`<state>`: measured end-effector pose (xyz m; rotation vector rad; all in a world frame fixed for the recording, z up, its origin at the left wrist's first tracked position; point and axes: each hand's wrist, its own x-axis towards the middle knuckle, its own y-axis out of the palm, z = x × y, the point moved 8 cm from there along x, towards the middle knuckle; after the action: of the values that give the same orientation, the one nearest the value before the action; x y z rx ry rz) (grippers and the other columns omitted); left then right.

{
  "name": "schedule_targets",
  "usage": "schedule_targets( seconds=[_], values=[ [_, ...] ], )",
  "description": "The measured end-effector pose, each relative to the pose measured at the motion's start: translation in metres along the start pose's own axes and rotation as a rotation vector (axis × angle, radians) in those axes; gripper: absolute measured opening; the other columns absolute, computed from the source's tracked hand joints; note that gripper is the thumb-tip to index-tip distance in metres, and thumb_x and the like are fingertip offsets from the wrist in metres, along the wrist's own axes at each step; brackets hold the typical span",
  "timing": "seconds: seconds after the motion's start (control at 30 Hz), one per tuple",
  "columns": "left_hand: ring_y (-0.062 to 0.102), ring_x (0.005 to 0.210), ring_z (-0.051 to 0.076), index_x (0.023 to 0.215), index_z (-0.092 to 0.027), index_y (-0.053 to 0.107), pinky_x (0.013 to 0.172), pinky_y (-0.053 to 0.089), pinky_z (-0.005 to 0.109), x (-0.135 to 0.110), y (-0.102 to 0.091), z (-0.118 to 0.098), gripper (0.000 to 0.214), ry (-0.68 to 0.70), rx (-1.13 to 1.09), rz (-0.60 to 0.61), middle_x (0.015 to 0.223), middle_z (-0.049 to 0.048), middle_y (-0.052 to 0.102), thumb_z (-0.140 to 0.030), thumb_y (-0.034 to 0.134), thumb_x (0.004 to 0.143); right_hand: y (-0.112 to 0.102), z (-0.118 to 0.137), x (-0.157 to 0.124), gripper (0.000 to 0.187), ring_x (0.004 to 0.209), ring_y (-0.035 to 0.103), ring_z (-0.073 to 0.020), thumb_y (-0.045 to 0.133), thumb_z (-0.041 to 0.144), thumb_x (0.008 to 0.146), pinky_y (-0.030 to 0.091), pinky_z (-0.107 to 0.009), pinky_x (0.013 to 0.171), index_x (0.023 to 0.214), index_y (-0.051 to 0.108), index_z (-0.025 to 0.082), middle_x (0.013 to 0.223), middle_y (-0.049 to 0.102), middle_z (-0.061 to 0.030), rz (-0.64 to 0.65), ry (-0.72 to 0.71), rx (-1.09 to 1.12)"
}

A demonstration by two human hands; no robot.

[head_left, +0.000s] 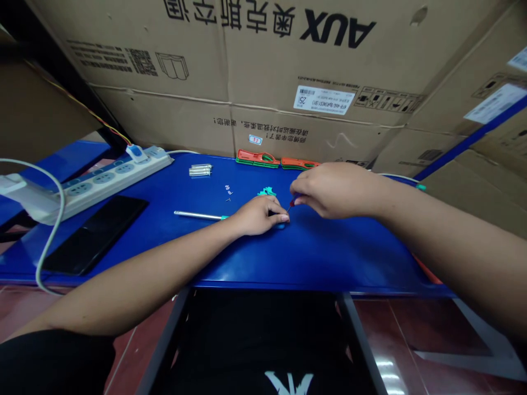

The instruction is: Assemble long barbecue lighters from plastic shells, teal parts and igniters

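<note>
My right hand [333, 189] pinches a small red-handled screwdriver [292, 203], whose thin tip points down toward my left hand [257, 215]. The fingers of my left hand curl around a small teal plastic part [281, 225], mostly hidden inside them. Just beyond that hand lies a jagged teal plastic piece [267, 192]. A silver-shafted tool with a teal end [197, 215] lies on the blue table, its end close to my left wrist. A few tiny screws [228, 192] sit near it.
Orange-and-green plastic parts [258, 159] lie against the cardboard boxes [321, 66] at the table's back edge, near a bundle of metal pins [201, 170]. A power strip [111, 184] and a black phone [94, 233] are at left.
</note>
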<state>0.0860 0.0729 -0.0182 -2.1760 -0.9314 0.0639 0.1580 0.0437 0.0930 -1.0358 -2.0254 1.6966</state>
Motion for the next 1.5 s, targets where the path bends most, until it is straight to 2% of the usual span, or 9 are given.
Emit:
schedule_targets(
  seconds=[0.2,0.33,0.43,0.5,0.63,0.8,1.13,1.33,1.5],
  values=[
    [0.066,0.087,0.016,0.085,-0.022,0.077,0.087,0.049,0.03,-0.001,0.002,0.001,0.017,0.011,-0.005,0.012,0.086,0.0013,0.074,-0.028,0.063,0.092,-0.002,-0.002,0.007,0.061,0.063,0.062,-0.0226,0.032,0.052,0.102,0.026,-0.03,0.051,0.078,0.075,0.016,0.069,0.069,-0.0133,-0.008,0.213,-0.112],
    [0.066,0.079,0.015,0.08,-0.02,0.077,0.08,0.05,0.029,-0.001,0.001,0.003,0.019,-0.004,-0.034,0.01,0.081,0.0021,0.072,-0.028,0.064,0.091,-0.007,0.011,0.003,0.029,0.08,0.065,-0.0214,0.053,0.034,0.096,0.029,-0.028,0.055,0.114,0.07,0.018,0.103,0.073,-0.0107,-0.042,-0.054,-0.056],
    [0.067,0.083,0.016,0.08,-0.02,0.077,0.08,0.05,0.03,-0.002,0.002,0.003,0.02,-0.006,-0.037,0.035,0.083,0.0033,0.073,-0.028,0.063,0.092,-0.003,0.02,0.001,0.028,0.078,0.064,-0.0188,0.056,0.014,0.09,0.028,-0.028,0.056,0.115,0.069,0.019,0.104,0.074,-0.0088,-0.007,-0.172,-0.077],
    [0.067,0.088,0.018,0.084,-0.02,0.077,0.084,0.05,0.032,-0.003,0.002,0.003,0.017,-0.015,0.005,0.035,0.089,0.0047,0.074,-0.028,0.064,0.091,-0.002,0.021,0.005,0.022,0.073,0.063,-0.02,0.053,0.023,0.094,0.026,-0.029,0.055,0.104,0.072,0.017,0.091,0.074,-0.0099,-0.013,-0.113,-0.108],
    [0.067,0.099,0.023,0.106,-0.019,0.074,0.09,0.05,0.036,-0.005,0.001,0.004,0.03,-0.066,0.099,0.017,0.109,0.0069,0.072,-0.034,0.076,0.08,-0.008,0.02,0.016,0.056,0.065,0.063,-0.0246,0.035,0.048,0.101,0.026,-0.03,0.053,0.086,0.077,0.016,0.069,0.07,-0.0137,-0.097,0.048,-0.139],
    [0.066,0.097,0.024,0.104,-0.017,0.071,0.086,0.051,0.035,-0.006,0.0,0.005,0.037,-0.084,0.238,0.026,0.106,0.0077,0.072,-0.037,0.08,0.075,-0.004,0.002,0.016,0.069,0.069,0.066,-0.0278,0.025,0.056,0.099,0.034,-0.031,0.056,0.084,0.079,0.014,0.069,0.07,-0.0166,-0.022,0.225,-0.108],
    [0.067,0.086,0.017,0.089,-0.019,0.076,0.083,0.05,0.03,-0.006,-0.002,-0.009,0.028,0.056,0.045,-0.086,0.088,0.0033,0.075,-0.035,0.054,0.098,0.012,-0.007,0.017,0.062,0.07,0.064,-0.0235,0.03,0.058,0.098,0.033,-0.03,0.056,0.085,0.075,0.016,0.079,0.073,-0.0128,0.065,0.245,0.11],
    [0.064,0.084,0.016,0.084,-0.019,0.077,0.085,0.05,0.03,-0.003,-0.003,-0.006,0.028,0.027,0.02,-0.068,0.076,0.0017,0.068,-0.034,0.056,0.097,-0.013,0.006,0.009,0.027,0.087,0.065,-0.02,0.055,0.026,0.091,0.038,-0.029,0.067,0.113,0.07,0.019,0.102,0.074,-0.0063,-0.07,-0.114,0.169],
    [0.064,0.099,0.021,0.117,-0.019,0.07,0.09,0.05,0.035,-0.006,-0.001,-0.001,0.036,-0.02,0.137,-0.036,0.101,0.0055,0.07,-0.031,0.074,0.084,-0.009,0.004,0.012,0.024,0.076,0.063,-0.0214,0.052,0.025,0.094,0.033,-0.03,0.061,0.099,0.073,0.015,0.087,0.073,-0.0098,0.001,-0.006,0.004]
  ],
)
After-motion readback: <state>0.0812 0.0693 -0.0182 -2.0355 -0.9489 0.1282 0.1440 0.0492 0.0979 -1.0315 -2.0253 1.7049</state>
